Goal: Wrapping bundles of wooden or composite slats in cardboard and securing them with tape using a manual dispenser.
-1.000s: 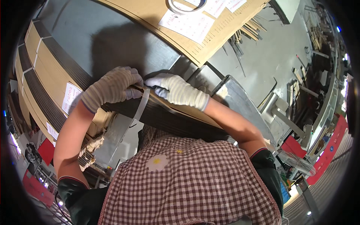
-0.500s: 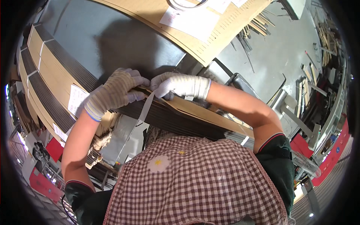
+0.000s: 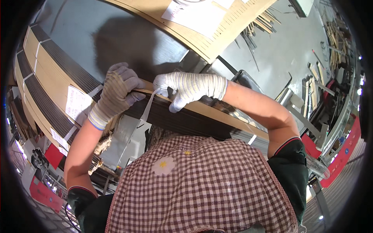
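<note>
White strap point(image 3: 149, 106), ten o'clock from centre, crosses the dark-edged bundle point(image 3: 178, 121); looks light, limp, probably best pinched at its upper end! Right hand point(image 3: 191, 87) at twelve, thumb spread, fingertips there, grip unclear; left hand point(image 3: 119, 87), farther out at ten, half-curled, hold hidden.

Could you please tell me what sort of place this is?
Probably a factory or workshop: there are strapped brown-and-black bundles, a pile of loose thin strips and a broad grey work surface.
</note>
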Available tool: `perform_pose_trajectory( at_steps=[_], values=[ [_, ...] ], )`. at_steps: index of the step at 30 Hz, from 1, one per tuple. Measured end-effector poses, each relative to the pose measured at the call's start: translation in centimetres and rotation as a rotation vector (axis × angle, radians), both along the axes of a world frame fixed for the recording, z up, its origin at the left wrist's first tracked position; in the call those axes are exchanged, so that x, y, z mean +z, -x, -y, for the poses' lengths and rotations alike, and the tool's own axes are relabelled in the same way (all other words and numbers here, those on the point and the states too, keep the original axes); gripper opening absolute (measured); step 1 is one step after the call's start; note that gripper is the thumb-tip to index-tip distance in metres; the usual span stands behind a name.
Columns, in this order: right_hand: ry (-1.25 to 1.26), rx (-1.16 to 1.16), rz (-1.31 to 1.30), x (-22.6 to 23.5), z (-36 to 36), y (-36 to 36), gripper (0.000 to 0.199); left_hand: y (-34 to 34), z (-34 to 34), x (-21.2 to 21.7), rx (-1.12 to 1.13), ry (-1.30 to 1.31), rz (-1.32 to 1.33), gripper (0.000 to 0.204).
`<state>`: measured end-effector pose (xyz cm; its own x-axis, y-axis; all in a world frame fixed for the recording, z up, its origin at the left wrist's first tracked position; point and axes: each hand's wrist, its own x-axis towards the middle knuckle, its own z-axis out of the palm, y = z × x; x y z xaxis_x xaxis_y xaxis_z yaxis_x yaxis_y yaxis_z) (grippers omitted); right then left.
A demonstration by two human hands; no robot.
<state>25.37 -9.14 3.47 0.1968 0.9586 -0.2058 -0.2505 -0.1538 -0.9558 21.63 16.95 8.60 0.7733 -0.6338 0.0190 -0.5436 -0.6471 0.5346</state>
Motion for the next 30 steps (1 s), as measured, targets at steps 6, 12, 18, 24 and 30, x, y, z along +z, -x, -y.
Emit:
perform_pose_trajectory(
  at_steps=[6,12,18,24,30],
  values=[
    [-0.126,-0.098,0.175,-1.2,0.1,0.3,0.040,-0.2,-0.2,-0.4,-0.012,0.059,0.084,0.028],
    [0.085,-0.122,0.009,1.4,0.6,0.4,0.048,-0.3,-0.1,0.2,-0.024,0.070,0.070,0.020],
    [0.027,-0.424,0.271,1.6,1.5,3.8,0.039,-0.8,-0.3,2.6,-0.048,-0.080,-0.009,0.022],
    [0.076,-0.513,0.502,2.6,1.2,5.0,0.036,-0.5,0.0,3.3,-0.001,-0.184,0.041,0.029],
    [0.101,-0.492,0.499,3.4,0.9,4.9,0.037,3.2,2.6,3.3,-0.063,-0.173,-0.067,0.058]
  ],
)
